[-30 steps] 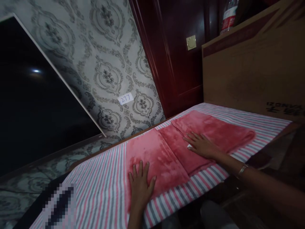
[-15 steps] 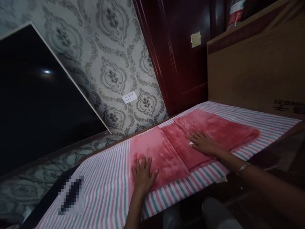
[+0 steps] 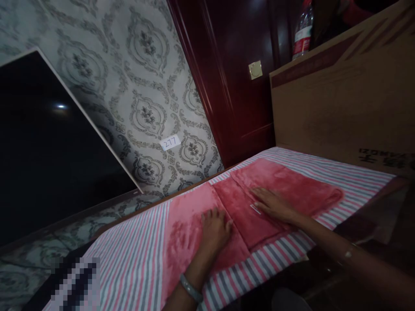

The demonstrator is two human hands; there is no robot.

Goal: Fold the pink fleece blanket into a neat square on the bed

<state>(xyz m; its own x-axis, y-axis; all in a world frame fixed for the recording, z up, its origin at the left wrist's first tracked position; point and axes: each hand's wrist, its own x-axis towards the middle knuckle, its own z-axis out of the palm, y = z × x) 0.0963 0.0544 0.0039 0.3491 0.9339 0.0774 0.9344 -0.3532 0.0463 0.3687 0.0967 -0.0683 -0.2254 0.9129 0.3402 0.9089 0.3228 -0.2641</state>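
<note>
Pink plush cloth [image 3: 240, 211], folded in parts, lies on the striped sheet [image 3: 139, 246], small white tag [image 3: 255, 209] showing mid-cloth. L hand [image 3: 215, 229] rests palm down on its left part, fingers slightly bent; R hand [image 3: 274, 205] lies flat w/ fingers extended, right by the tag. Far right: cardboard box [image 3: 333, 99], bottle [image 3: 303, 36] at its top edge. Left: dark screen [image 3: 58, 151]; 277 card [image 3: 170, 142] on patterned wall [image 3: 113, 65] btwn.
</note>
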